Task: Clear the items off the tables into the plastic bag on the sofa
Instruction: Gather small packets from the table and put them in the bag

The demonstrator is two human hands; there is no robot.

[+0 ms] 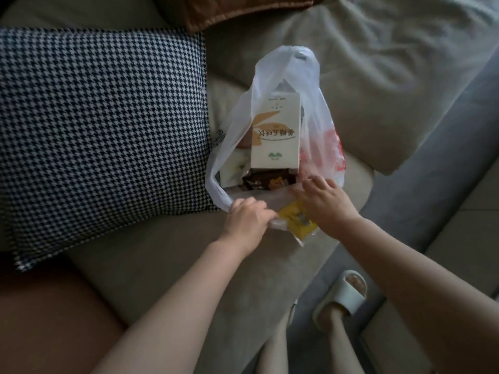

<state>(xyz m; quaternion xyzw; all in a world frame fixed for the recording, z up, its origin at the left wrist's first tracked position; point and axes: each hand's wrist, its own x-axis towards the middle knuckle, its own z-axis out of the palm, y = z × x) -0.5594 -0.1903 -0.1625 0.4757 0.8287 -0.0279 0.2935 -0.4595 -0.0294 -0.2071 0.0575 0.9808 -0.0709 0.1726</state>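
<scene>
Left hand (247,215) gripping plastic bag (270,76) rim; right hand (324,201), fingers loosely curled, feeding yellow packet (295,221) in (box (275,130) already bagged; tables unseen).

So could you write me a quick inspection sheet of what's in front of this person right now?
Surface: beige sofa seat, bare where the bag lies.
Job's things: plastic bag lies open on the sofa; a white box and a dark packet sit inside; a yellow packet is at the mouth.
Clutter: checked cushion beside the bag.
Hands: left hand grips the bag's rim; right hand reaches into the mouth, grip unclear.
Cables: nothing seen.
Surroundings: grey floor, a foot in a pale slipper.
</scene>
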